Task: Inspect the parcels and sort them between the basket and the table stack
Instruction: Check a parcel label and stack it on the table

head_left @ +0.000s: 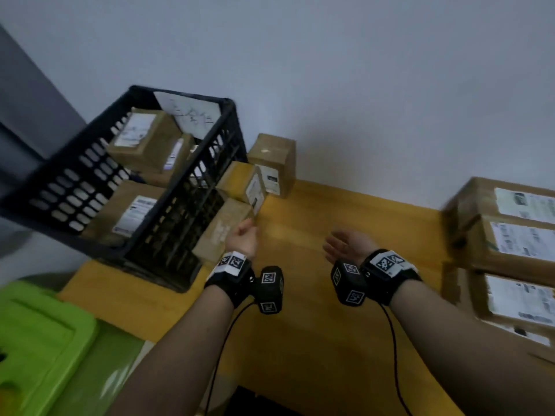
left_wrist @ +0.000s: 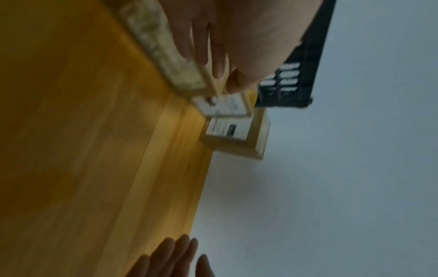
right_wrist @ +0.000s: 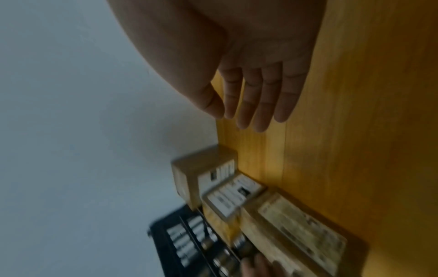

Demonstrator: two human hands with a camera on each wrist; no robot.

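Note:
A black slatted basket (head_left: 90,187) stands at the table's left end with several labelled cardboard parcels inside. Three more parcels sit beside it on the yellow table (head_left: 345,205): a back one (head_left: 271,157), a middle one (head_left: 240,181) and a near one (head_left: 219,232). My left hand (head_left: 244,234) lies against the near parcel (left_wrist: 156,46) with straight fingers (left_wrist: 201,43), not curled round it. My right hand (head_left: 341,244) hovers open and empty over bare table, fingers (right_wrist: 255,105) straight. A stack of larger parcels (head_left: 510,244) stands at the right edge.
A bright green plastic lid or bin (head_left: 39,334) sits low at the left, beyond the table's corner. A plain grey wall (head_left: 360,85) runs along the table's back edge. Bare yellow tabletop lies between the three parcels and the right stack.

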